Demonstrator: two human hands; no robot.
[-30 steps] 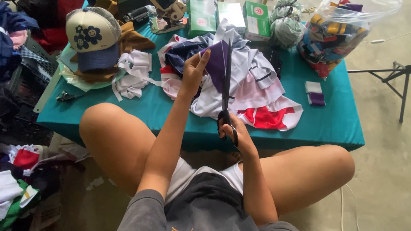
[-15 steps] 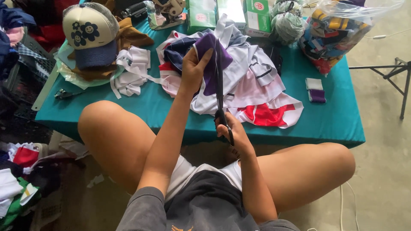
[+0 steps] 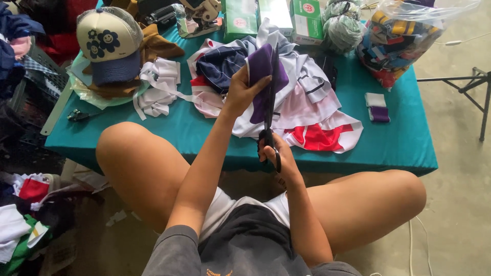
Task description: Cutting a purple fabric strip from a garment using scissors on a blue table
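I see the left hand (image 3: 240,92) pinching a purple cloth piece (image 3: 261,76), held up over the fabric pile (image 3: 307,102) on the teal table (image 3: 399,148). Right hand (image 3: 276,156) closed around black scissors (image 3: 270,107), blades pointing to 12 o'clock along the cloth edge. Cap (image 3: 108,43) at 10 o'clock; plastic bag of fabrics (image 3: 409,30) at 2 o'clock.

Purple cloth (image 3: 261,69), black scissors (image 3: 269,117), teal table (image 3: 399,148), cream-and-navy cap (image 3: 108,43) (dark flower print).
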